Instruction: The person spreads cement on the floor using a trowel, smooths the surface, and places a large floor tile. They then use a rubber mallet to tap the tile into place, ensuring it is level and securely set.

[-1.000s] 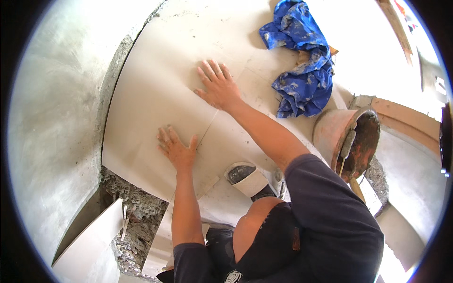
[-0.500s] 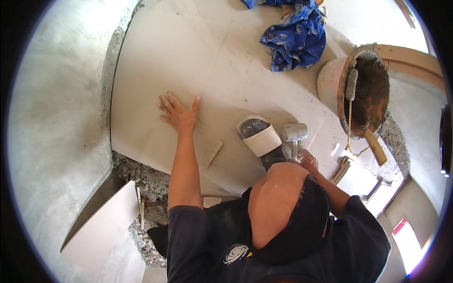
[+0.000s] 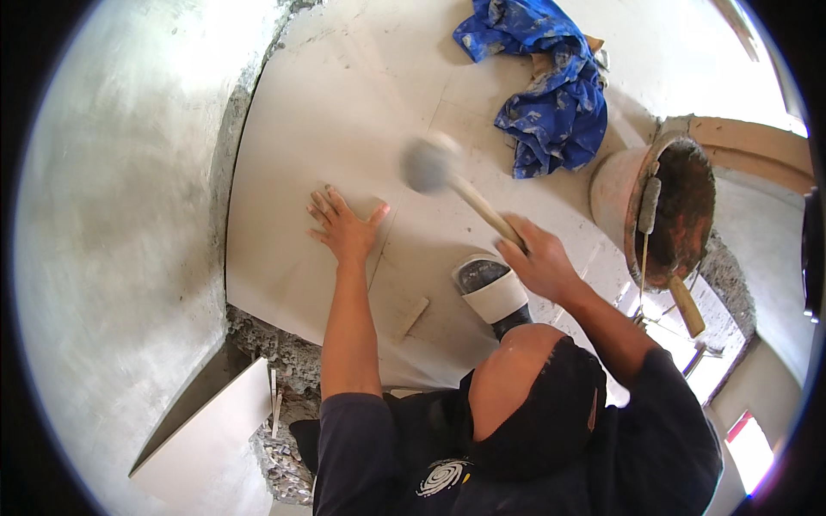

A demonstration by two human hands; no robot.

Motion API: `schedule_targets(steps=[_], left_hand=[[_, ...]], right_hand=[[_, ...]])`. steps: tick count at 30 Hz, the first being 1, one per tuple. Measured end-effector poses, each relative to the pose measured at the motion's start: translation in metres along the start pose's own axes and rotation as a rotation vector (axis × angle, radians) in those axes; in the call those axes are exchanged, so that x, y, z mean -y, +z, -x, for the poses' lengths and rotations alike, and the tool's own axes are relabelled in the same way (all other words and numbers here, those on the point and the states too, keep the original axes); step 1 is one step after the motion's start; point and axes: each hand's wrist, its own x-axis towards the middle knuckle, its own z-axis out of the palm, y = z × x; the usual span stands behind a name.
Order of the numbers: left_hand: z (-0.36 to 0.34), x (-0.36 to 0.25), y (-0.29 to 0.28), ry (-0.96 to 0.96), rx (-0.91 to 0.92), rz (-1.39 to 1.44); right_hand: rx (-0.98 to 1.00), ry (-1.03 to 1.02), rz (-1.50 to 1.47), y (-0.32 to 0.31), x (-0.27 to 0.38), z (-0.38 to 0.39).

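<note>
My left hand [image 3: 346,230] lies flat with spread fingers on a large pale floor tile [image 3: 284,172]. In my right hand [image 3: 544,260] is the wooden handle of a mallet [image 3: 428,165], held up over the tiles. Motion blurs the mallet's grey head, which is up and right of my left hand. A thin joint line runs between the tiles just right of that hand. My foot in a white-strapped slide sandal [image 3: 495,291] rests on the tiles below the mallet. A small light strip [image 3: 413,318] lies left of the sandal.
On the right a mortar-caked bucket [image 3: 615,185] lies tipped, with a trowel [image 3: 684,305] at its mouth. A crumpled blue cloth [image 3: 551,103] is at the far side. Rough rubble [image 3: 288,344] borders the tile's near edge, beside a leaning tile piece [image 3: 206,430]. A wall [image 3: 129,189] rises left.
My right hand has lifted the mallet from beside the sandal and swung it up and left over the tiles. The left hand stays flat on the tile. The whole view has shifted slightly.
</note>
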Motion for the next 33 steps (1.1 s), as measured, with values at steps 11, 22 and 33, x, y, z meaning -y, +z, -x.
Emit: schedule_targets(steps=[11,22,33], left_hand=[[0.0,0.001,0.001,-0.002,0.042,-0.017],[-0.001,0.0,0.001,-0.013,0.024,-0.03],[0.006,0.04,-0.01,-0.12,-0.078,0.118]], right_hand=[[0.209,0.076,0.242,0.066,0.014,-0.107],[0.272,0.065,0.237,0.067,0.01,-0.097],[0.231,-0.073,0.344,0.053,0.027,-0.106]])
